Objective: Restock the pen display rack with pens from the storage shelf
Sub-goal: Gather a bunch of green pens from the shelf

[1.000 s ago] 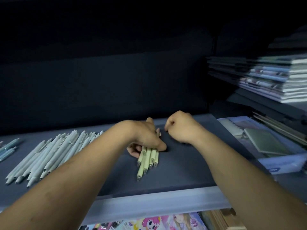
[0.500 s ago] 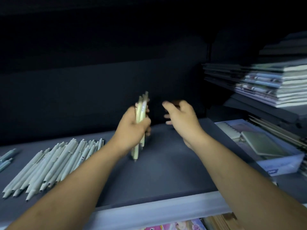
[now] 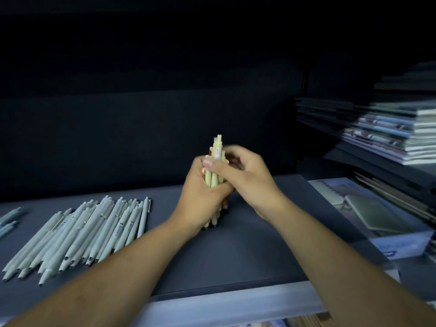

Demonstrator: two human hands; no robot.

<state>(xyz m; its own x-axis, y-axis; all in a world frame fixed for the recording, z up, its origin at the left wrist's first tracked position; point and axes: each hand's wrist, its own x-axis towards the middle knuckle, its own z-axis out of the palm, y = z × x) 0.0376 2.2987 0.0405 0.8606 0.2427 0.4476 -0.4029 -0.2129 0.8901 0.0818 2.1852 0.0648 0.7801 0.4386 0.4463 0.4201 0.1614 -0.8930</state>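
Observation:
A bunch of several pale yellow-green pens [image 3: 214,178] stands upright, tips down on the dark grey storage shelf [image 3: 254,251]. My left hand [image 3: 200,199] grips the bunch around its lower half. My right hand [image 3: 245,178] wraps its thumb and fingers round the upper part of the same bunch from the right. Both hands hide most of the pens; only the caps above and the tips below show.
Several pale grey-white pens [image 3: 77,232] lie in a row on the shelf's left part, with a few blue-grey pens [image 3: 8,220] at the far left. Stacked notebooks [image 3: 396,133] and a box of booklets [image 3: 382,215] fill the right side. The shelf has a pale front lip [image 3: 236,305].
The left hand lifted the pens from lying flat on the shelf and stood them upright. The right hand, apart from them half a second ago, has now closed round the bunch.

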